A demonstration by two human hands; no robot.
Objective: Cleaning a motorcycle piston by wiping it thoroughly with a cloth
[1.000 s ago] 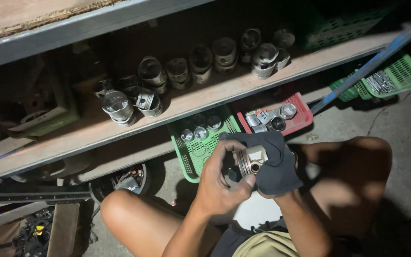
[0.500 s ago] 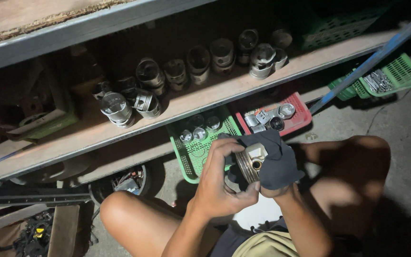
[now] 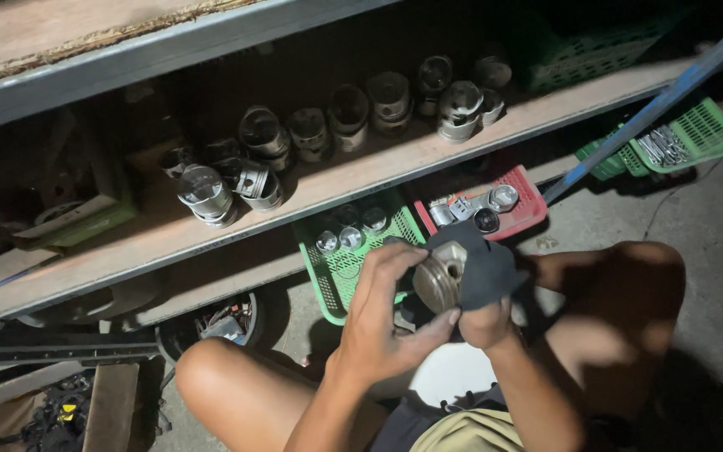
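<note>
A metal piston [image 3: 438,276] sits between both of my hands in the middle of the head view, just above my knees. My left hand [image 3: 387,322] grips its side with thumb and fingers. My right hand [image 3: 485,322] holds a dark cloth [image 3: 483,266] wrapped around the piston's far side. The piston's ringed skirt faces left and its open pin end faces the camera.
A wooden shelf [image 3: 311,197] carries several more pistons [image 3: 261,138]. Below it stand a green basket [image 3: 340,272] and a red basket [image 3: 529,205] with small metal parts. Another green basket [image 3: 696,138] with bolts is at the right, crossed by a blue bar [image 3: 654,105].
I have turned the piston in my hands, and the cloth has shifted over its right side. My hands have stayed in about the same place.
</note>
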